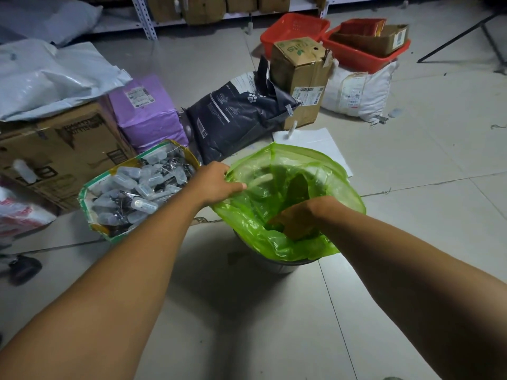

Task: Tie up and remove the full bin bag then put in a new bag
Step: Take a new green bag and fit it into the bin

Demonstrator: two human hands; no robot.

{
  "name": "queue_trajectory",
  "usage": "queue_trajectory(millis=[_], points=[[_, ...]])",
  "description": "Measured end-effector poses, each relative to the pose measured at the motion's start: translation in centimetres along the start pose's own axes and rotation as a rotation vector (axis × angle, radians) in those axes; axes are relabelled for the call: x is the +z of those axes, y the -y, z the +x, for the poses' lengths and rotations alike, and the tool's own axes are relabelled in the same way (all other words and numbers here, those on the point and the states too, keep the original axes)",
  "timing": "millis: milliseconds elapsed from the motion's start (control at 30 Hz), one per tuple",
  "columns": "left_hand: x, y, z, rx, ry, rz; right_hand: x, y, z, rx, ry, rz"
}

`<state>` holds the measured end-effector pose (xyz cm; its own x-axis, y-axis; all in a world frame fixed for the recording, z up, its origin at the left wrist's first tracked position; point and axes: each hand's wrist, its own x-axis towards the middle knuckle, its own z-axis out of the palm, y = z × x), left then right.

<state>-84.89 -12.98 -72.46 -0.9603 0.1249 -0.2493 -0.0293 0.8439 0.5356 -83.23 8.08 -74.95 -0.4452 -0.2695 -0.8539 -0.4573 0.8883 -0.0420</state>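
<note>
Floor: pale tiles (411, 165), shelving behind, boxes and parcels around.
Bin (277, 266): grey, near the middle, mostly hidden under the green bag (290, 160).
Bag: open, draped over the rim, not yet seated.
Left hand (214, 182): pinches the bag's edge.
Right hand (299, 218): down inside the bag; fingers hidden, cannot tell their spread.
Risk: thin film may tear or slip off the rim if pushed hard.
Writing: cardboard box (300, 75) print and parcel labels too blurred to read.

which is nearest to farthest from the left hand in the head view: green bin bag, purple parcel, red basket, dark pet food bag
1. green bin bag, held at its rim by the left hand
2. dark pet food bag, just beyond the hand
3. purple parcel, up and left
4. red basket, far back right
</note>
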Motion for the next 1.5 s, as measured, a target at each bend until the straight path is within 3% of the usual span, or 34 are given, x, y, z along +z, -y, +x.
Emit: queue_trajectory(millis=[167, 267, 333, 433, 733, 867, 1033, 1133, 1233, 1300, 1367, 1500], points=[[-0.4, 0.4, -0.4, -0.035, -0.048, -0.058, 0.0, 0.1, -0.8, -0.015, 0.091, -0.083], [-0.5, 0.6, -0.5, -0.055, -0.059, -0.084, -0.2, 0.0, -0.9, -0.134, -0.027, -0.210], [-0.5, 0.7, -0.5, -0.059, -0.066, -0.077, -0.4, 0.3, -1.1, -0.214, 0.062, -0.361], [-0.4, 0.9, -0.4, -0.063, -0.044, -0.075, -0.3, 0.8, -0.5, -0.115, 0.125, -0.204], [-0.8, 0.5, -0.8, -0.082, -0.004, -0.165, -1.0, 0.5, 0.5, -0.111, -0.373, 0.163], [-1.3, 0.2, -1.2, -0.116, 0.067, -0.300, -1.3, 0.0, -1.1, -0.095, -0.518, 0.115], [-1.2, 0.7, -1.5, -0.069, 0.083, -0.149, -1.5, -2.1, -3.6, 0.000, -0.910, 0.133], [-0.8, 0.6, -1.8, 0.046, -0.055, -0.021, -0.6, -2.8, -3.9, 0.038, -1.078, 0.133], [-0.7, 0.2, -2.0, 0.223, -0.288, 0.080, -0.4, -3.1, -3.6, 0.072, -1.106, 0.129], [-0.6, -0.4, -1.9, 0.355, -0.348, 0.172, -0.5, -3.3, -3.1, 0.071, -1.103, 0.152], [-0.2, -0.9, -1.7, 0.406, -0.283, 0.195, -0.4, -3.4, -2.4, 0.044, -1.048, 0.174], [0.9, -0.3, -1.1, 0.298, -0.080, 0.233, -0.1, -3.8, -1.0, 0.002, -0.938, 0.269]])
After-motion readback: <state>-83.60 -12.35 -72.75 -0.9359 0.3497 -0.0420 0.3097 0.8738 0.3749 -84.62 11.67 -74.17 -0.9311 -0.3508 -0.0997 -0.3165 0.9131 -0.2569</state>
